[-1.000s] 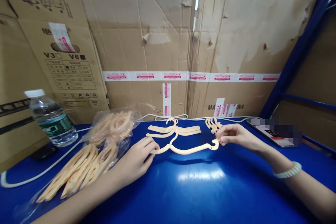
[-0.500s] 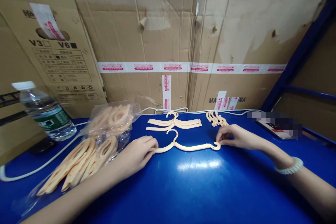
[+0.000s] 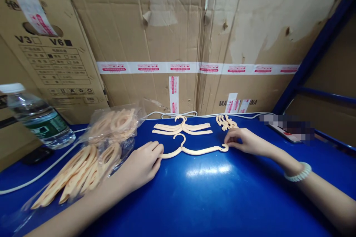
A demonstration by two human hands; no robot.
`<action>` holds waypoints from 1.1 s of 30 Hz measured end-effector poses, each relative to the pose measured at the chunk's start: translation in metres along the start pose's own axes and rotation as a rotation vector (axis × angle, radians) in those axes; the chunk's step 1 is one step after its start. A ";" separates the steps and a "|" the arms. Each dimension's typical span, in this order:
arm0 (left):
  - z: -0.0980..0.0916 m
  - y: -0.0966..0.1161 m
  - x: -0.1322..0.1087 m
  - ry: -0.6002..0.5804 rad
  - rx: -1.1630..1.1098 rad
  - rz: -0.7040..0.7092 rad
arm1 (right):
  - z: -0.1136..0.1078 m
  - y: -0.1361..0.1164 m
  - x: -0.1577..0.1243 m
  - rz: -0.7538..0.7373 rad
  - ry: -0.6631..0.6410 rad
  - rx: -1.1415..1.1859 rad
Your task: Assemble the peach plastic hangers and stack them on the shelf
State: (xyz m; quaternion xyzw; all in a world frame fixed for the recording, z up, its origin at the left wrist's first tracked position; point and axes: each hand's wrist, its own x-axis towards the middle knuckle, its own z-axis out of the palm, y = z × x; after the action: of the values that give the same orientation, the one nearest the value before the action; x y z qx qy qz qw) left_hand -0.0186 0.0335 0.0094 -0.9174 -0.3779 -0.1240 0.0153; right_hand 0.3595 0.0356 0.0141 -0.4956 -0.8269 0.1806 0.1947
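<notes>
My left hand (image 3: 146, 161) and right hand (image 3: 244, 141), two in all, shared one hanger (image 3: 200, 152), with at least two more hangers (image 3: 194, 129) stacked behind. I counted one bottle (image 3: 46, 126), one bracelet (image 3: 300, 173) and at least three small hooks (image 3: 226, 122); the bagged pieces (image 3: 73, 168) overlapped too much to number.

On your right forearm (image 3: 322, 192), just above the wrist (image 3: 275, 153), you wear a single band (image 3: 299, 172): pale mint, almost white, thick and rounded, its surface ridged in slanting turns like a coiled telephone cord. Your right hand (image 3: 241, 140) is bare, and so are your left hand (image 3: 147, 157) and left forearm (image 3: 100, 192). Your fingers (image 3: 156, 150) are slim, and each forearm narrows smoothly toward the hand. Your nails are too small to make out.
</notes>
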 end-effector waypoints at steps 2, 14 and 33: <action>0.001 0.003 -0.001 0.004 0.018 -0.010 | -0.001 -0.002 0.000 0.004 0.005 -0.014; 0.011 0.012 -0.004 0.154 0.060 0.076 | 0.001 0.002 0.001 0.010 0.282 -0.081; -0.009 0.036 -0.008 -0.143 0.282 -0.013 | 0.017 -0.020 0.003 -0.120 0.094 -0.070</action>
State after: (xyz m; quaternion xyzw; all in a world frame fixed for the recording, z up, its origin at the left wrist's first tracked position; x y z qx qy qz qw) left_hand -0.0011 0.0014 0.0183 -0.9103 -0.3974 -0.0040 0.1161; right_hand 0.3340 0.0278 0.0098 -0.4596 -0.8509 0.1164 0.2262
